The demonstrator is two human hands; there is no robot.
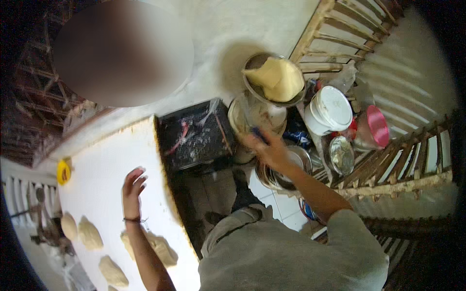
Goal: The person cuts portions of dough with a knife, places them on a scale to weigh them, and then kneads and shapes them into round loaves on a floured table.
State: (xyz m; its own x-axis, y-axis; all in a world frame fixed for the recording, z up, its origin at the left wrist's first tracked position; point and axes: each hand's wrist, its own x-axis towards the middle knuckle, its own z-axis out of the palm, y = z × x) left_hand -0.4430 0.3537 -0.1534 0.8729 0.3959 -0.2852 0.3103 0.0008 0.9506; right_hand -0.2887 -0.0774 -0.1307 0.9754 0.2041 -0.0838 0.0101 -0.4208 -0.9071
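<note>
The person wears a grey-olive short-sleeved shirt (286, 252) at the lower middle of the frame. A thin dark band (132, 219) circles the left wrist. Both forearms are bare.

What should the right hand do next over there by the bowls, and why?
Probably draw the right hand back toward the white board. It seems to grip something small and blue over the metal bowls, while the left hand hovers open above the board, just beyond the dough pieces.
</note>
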